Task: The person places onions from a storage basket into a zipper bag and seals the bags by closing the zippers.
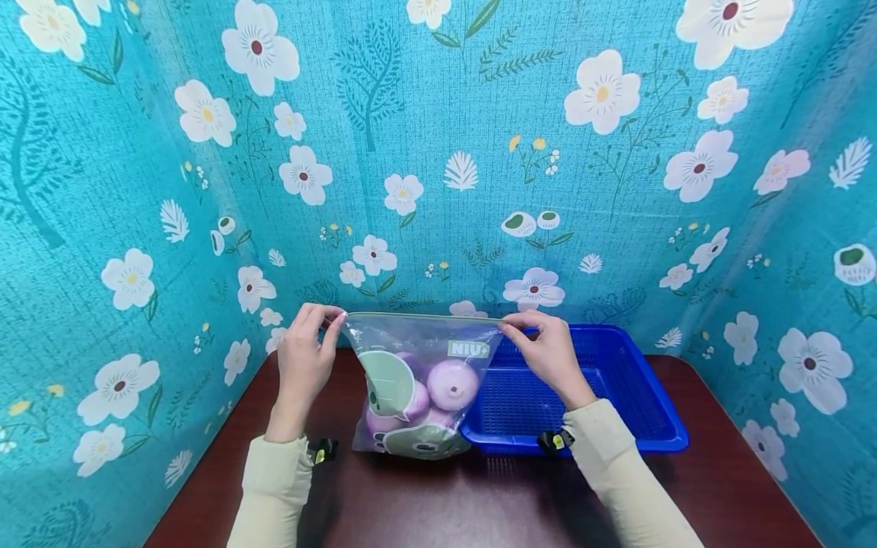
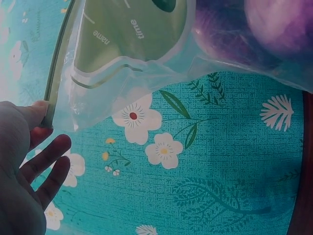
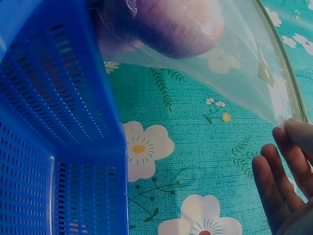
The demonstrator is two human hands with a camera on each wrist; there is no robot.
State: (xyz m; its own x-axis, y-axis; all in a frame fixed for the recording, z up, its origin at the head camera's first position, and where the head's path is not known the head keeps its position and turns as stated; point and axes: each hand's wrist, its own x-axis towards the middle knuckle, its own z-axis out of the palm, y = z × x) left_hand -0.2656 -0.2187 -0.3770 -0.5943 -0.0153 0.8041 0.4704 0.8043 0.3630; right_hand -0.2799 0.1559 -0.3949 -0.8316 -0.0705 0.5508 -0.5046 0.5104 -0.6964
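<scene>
A clear zip bag (image 1: 428, 332) with a green top edge and green printed panels stands upright on the table. Inside it are several purple onions (image 1: 453, 385), seen through the plastic. My left hand (image 1: 306, 358) pinches the bag's top left corner between thumb and forefinger. At the top right corner, my right hand (image 1: 550, 356) pinches the same edge, so the top is stretched straight between them. In the left wrist view the other fingers (image 2: 51, 181) stand away from the plastic. The right wrist view shows an onion (image 3: 178, 27) low in the bag.
A blue perforated plastic basket (image 1: 658, 403) stands to the right of the bag, partly under my right hand and forearm. Both rest on a dark reddish-brown table (image 1: 411, 510). Teal flowered cloth (image 1: 438, 190) hangs behind and on both sides.
</scene>
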